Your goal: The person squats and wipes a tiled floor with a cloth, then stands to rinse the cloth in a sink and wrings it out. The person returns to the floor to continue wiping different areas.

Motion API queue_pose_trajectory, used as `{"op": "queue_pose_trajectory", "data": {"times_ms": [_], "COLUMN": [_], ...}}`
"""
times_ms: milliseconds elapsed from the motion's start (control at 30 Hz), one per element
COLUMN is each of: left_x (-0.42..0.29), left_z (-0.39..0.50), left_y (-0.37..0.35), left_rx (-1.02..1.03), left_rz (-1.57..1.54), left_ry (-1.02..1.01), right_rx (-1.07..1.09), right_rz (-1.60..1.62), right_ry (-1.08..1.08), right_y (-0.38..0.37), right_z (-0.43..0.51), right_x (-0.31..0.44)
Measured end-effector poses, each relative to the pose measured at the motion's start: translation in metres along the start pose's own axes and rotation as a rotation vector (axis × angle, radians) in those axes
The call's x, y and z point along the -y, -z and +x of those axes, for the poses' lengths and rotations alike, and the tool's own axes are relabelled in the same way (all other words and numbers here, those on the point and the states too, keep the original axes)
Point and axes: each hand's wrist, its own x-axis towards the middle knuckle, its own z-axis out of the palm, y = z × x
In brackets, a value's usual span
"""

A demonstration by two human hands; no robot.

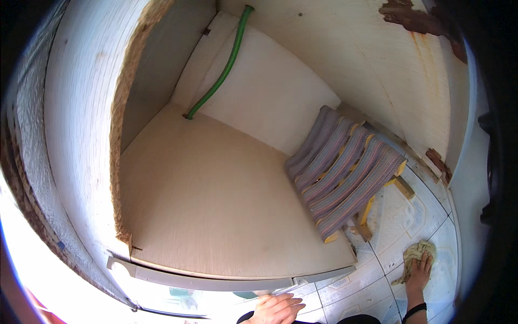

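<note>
My right hand [418,275] presses a crumpled, yellowish-green cloth [417,252] against the tiled floor [388,291] at the lower right. A dark band circles that wrist. My left hand [277,310] is at the bottom middle, just below the metal-edged front of a wooden cabinet [210,194]. Its fingers are stretched out towards the right and slightly apart, and nothing shows in them. The palm is hidden. Inside the cabinet, the bottom board is bare wood.
A green hose [230,65] runs between two holes in the cabinet. A low stool with a striped woven seat [344,170] and yellow frame stands at the right. The left panel has a rough, broken edge [115,178]. Damaged brown patches [408,17] mark the right panel.
</note>
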Motion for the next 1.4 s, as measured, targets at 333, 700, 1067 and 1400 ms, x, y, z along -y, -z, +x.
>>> {"op": "queue_pose_trajectory", "data": {"times_ms": [333,700,1067,1400], "left_x": [-0.003,-0.009,-0.008,-0.004], "left_z": [0.001,-0.005,0.002,0.001], "left_y": [-0.006,-0.015,-0.014,-0.011], "left_rx": [0.047,0.018,-0.002,0.063], "left_rz": [0.066,0.103,0.108,0.161], "left_ry": [0.068,0.086,0.105,0.062], "right_rx": [0.080,-0.167,-0.370,-0.051], "right_rz": [0.018,-0.303,0.099,-0.328], "right_ry": [0.157,0.865,-0.380,0.783], "right_y": [-0.029,-0.081,0.042,-0.069], "right_z": [0.026,-0.021,0.051,-0.010], "right_x": [0.051,0.055,-0.091,0.093]}}
